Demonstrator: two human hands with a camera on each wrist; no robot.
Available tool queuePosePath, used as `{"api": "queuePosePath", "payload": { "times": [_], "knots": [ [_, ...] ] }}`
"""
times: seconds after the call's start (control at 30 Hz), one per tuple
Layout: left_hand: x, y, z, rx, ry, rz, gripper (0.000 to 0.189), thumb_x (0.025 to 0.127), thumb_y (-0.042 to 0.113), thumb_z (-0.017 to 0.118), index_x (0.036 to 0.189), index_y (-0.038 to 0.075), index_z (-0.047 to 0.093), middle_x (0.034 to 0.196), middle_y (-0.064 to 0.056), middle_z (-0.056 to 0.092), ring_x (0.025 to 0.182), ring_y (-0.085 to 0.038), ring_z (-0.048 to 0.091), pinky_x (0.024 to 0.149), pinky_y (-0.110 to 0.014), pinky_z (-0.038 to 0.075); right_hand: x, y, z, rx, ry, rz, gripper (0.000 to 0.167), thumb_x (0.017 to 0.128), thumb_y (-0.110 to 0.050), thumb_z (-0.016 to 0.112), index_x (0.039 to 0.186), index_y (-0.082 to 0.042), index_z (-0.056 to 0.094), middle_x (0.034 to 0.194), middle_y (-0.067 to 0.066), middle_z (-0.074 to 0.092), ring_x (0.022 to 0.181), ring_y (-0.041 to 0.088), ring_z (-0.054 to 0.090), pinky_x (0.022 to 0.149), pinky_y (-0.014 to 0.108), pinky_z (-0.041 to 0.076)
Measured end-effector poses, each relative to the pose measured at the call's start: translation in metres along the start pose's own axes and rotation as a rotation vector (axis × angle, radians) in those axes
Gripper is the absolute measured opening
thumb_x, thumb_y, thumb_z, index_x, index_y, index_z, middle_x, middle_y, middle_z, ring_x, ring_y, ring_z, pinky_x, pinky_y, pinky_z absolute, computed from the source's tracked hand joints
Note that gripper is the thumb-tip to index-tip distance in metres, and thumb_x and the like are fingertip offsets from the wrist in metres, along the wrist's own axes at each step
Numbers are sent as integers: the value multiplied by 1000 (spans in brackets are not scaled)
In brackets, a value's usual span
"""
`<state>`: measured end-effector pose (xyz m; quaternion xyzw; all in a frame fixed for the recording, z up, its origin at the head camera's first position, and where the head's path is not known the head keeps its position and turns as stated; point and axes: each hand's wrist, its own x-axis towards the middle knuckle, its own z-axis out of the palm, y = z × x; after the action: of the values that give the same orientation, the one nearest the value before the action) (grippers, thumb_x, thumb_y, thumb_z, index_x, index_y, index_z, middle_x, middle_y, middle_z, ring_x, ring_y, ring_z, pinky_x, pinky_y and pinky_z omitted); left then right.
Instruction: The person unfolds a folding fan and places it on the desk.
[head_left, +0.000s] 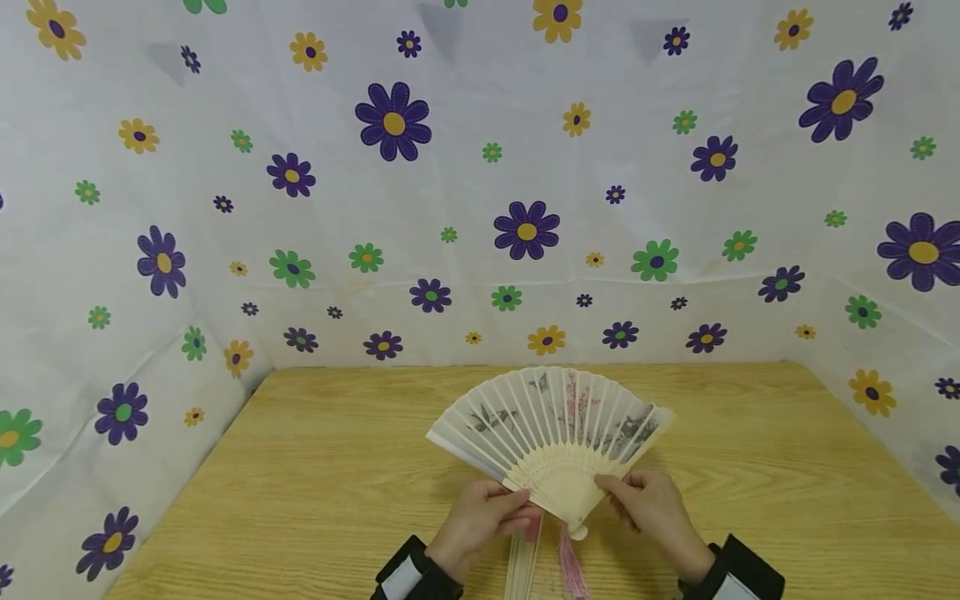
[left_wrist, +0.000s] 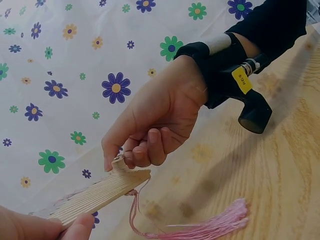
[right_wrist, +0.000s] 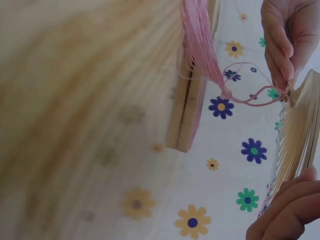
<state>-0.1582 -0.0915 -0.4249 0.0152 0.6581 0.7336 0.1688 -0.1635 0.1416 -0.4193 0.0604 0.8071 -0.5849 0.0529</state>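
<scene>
Both hands hold a spread folding fan (head_left: 558, 467) above the table, its pale ribs fanned out and its leaf painted with grey and pink flowers. My left hand (head_left: 480, 521) pinches the fan's left edge. On the other side my right hand (head_left: 652, 508) grips the right edge close to the pivot, thumb on the front. A pink tassel (head_left: 572, 571) dangles from the pivot; the left wrist view shows its looped cord too. Beneath the fan, partly hidden by it and my left hand, lies a narrow bundle of pale slats (head_left: 522, 562) with a pink patch, seemingly a folded fan.
The wood-grain table (head_left: 337, 450) spreads out on both sides of the hands. A white cloth (head_left: 465, 192) printed with purple, yellow and green flowers stands behind it and along both sides.
</scene>
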Motion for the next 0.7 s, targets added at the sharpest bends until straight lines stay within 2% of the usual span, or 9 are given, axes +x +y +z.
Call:
{"api": "queuePosePath", "payload": {
  "times": [0.13, 0.3, 0.53, 0.7],
  "knots": [
    [0, -3, -2, -4, 5, -8, 19, 104, -3, 56, 107, -20, 64, 86, -7, 78, 73, -1, 71, 69, -12, 59, 0, 5, 0, 16, -4, 28, 37, 100, -21, 69, 66, -7, 64, 56, -1, 55, 48, 10, 42, 48, 23, 36],
    [2, -4, -2, -26, 22, -6, 19, 105, -2, 56, 108, -19, 64, 87, -5, 77, 76, -2, 71, 72, -14, 59, 1, 10, -2, 96, 21, 66, 38, 102, -23, 67, 66, -10, 64, 57, -2, 55, 50, 10, 42, 49, 22, 36],
    [2, -9, 1, -53, 79, 21, 19, 104, -1, 58, 106, -18, 65, 93, -15, 79, 80, -4, 73, 74, -16, 61, -7, 16, -5, 169, 44, 176, 44, 103, -28, 63, 61, -14, 63, 57, -4, 53, 52, 9, 40, 50, 22, 34],
    [4, -8, 2, -92, 70, 28, 19, 105, 0, 57, 108, -17, 66, 92, -11, 79, 79, -2, 73, 73, -14, 60, -9, 15, -9, 217, 45, 186, 43, 103, -30, 63, 62, -15, 64, 58, -5, 54, 50, 7, 40, 49, 20, 34]
  ]
}}
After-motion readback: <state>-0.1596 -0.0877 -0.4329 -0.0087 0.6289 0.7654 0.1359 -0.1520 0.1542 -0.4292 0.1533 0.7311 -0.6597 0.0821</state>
